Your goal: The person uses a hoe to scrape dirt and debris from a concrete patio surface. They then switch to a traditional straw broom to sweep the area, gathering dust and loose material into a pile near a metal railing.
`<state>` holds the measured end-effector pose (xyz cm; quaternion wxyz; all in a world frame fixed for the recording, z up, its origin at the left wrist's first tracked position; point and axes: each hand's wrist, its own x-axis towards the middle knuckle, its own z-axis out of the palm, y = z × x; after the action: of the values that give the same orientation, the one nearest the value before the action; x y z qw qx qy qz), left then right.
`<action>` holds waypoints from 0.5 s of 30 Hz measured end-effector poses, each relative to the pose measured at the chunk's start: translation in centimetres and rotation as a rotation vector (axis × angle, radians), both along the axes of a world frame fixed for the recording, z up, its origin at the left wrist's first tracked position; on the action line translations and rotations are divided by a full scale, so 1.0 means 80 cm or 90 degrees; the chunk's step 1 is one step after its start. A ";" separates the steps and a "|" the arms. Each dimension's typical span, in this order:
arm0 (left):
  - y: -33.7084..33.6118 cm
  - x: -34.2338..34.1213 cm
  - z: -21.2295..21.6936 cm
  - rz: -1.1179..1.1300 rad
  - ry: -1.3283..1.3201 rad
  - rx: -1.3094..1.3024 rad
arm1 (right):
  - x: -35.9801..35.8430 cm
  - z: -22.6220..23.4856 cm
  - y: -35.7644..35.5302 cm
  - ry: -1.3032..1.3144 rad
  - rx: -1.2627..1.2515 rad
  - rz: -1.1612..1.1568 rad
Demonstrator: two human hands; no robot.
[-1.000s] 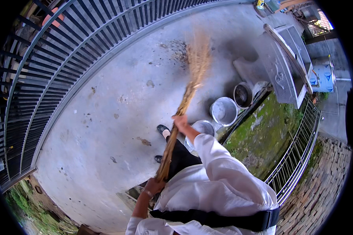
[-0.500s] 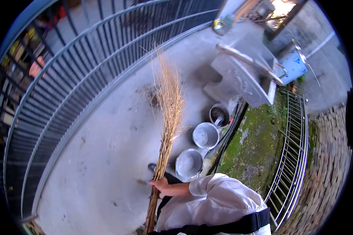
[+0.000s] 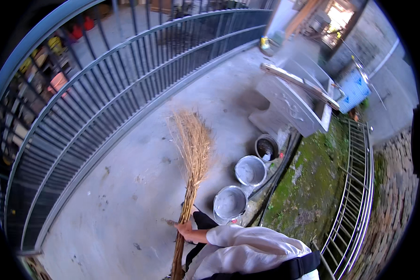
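Note:
A long broom of dry straw-coloured twigs slants up from the lower edge, its bushy head fanned out over the concrete floor. My right hand is closed around the bundled stalks of its handle, below the head. A white sleeve covers the upper part of that arm. The handle's lower end runs out at the bottom of the picture. My left hand does not show. Whether the bristle tips touch the floor I cannot tell.
Two pale buckets and a dark bucket stand in a row to the right. Beyond them is a grey concrete sink. A dark metal railing curves along the left; a mossy strip and a lighter railing lie right.
The broom's head has come nearer to me and slightly left, its bristles now more spread. My right hand keeps its hold on the handle. The whole view has shifted a little.

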<state>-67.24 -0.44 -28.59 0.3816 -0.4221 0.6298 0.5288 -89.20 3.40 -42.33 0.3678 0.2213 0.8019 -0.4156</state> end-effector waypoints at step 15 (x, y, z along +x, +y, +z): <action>0.079 0.000 -0.079 0.031 0.256 0.096 | -0.144 -0.044 0.076 0.122 -0.099 0.112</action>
<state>-67.23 5.90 -34.95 0.2658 -0.2935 0.6415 0.6570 -100.72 9.45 -45.86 0.3406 0.0803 0.8150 -0.4619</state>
